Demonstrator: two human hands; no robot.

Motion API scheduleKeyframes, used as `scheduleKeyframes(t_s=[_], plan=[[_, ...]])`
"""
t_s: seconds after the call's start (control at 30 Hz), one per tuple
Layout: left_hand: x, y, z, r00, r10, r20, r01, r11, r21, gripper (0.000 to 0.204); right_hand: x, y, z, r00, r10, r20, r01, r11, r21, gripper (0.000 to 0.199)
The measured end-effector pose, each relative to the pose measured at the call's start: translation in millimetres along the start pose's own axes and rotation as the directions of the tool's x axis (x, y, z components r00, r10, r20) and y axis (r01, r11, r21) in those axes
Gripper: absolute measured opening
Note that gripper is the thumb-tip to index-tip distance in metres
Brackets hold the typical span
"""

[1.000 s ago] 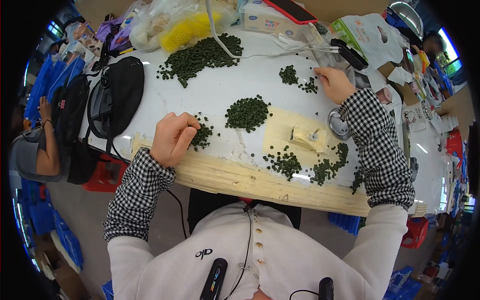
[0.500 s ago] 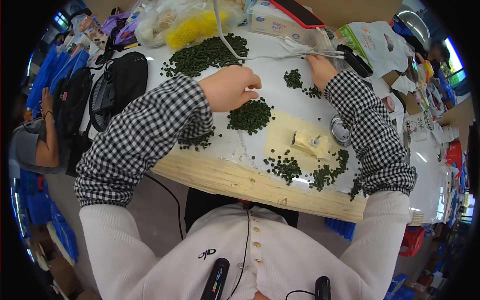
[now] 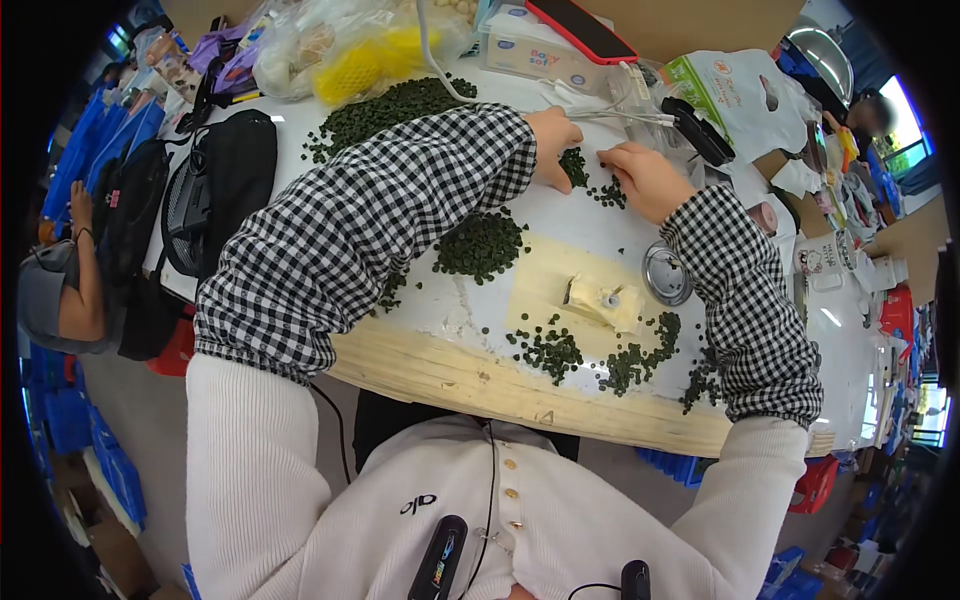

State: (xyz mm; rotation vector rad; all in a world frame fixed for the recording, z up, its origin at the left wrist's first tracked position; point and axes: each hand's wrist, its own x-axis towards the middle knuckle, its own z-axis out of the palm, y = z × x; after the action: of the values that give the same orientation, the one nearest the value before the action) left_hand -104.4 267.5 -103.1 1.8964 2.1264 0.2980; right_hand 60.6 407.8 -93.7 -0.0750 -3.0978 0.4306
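My left hand [image 3: 553, 147] is at the far middle of the white table, thumb and fingers apart beside a small pile of dark green pellet-like pieces [image 3: 573, 168]. Facing it, my right hand [image 3: 652, 182] has its fingers bent and drawn together near a few more green pieces [image 3: 608, 193]. Anything between those fingertips is too small to make out. Under my left forearm lies a larger pile of the green pieces [image 3: 482, 246]. A big heap of them [image 3: 385, 115] spreads farther back. A small block wrapped in yellowish tape [image 3: 603, 300] stands nearer, among scattered pieces [image 3: 638, 365].
A round metal lid-like disc [image 3: 667, 273] lies by my right forearm. Across the back are a clear plastic box [image 3: 545, 50], a red-edged phone [image 3: 582, 28], a white cable [image 3: 430, 50] and plastic bags [image 3: 350, 65]. A black bag [image 3: 240, 165] sits at the left.
My left hand has moved right, from above the middle pile to the small far pile. My right hand has come slightly nearer, with its fingers toward the small pieces. The view has shifted a little.
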Motion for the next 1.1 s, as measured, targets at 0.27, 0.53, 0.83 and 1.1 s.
scheduleKeyframes(t_s=[0.27, 0.53, 0.83, 1.1], plan=[[5, 0, -2, 0.996, 0.077, 0.048, -0.074, 0.996, -0.054, 0.066, -11, -6, -5, 0.995, 0.088, 0.049, -0.084, 0.994, -0.071, 0.061], [1, 3, -1, 0.996, 0.091, 0.01, -0.088, 0.983, -0.163, 0.048, -3, -9, -1, 0.973, 0.209, 0.094, -0.225, 0.946, 0.232, 0.051], [1, 7, 4, 0.998, -0.053, -0.039, 0.044, 0.977, -0.208, 0.041, 12, -19, 13, 0.97, 0.236, 0.05, -0.239, 0.905, 0.352, 0.04], [18, -1, 6, 0.963, -0.266, 0.028, 0.238, 0.805, -0.543, 0.041, 30, -12, 17, 0.947, 0.301, -0.108, -0.25, 0.907, 0.338, 0.037]])
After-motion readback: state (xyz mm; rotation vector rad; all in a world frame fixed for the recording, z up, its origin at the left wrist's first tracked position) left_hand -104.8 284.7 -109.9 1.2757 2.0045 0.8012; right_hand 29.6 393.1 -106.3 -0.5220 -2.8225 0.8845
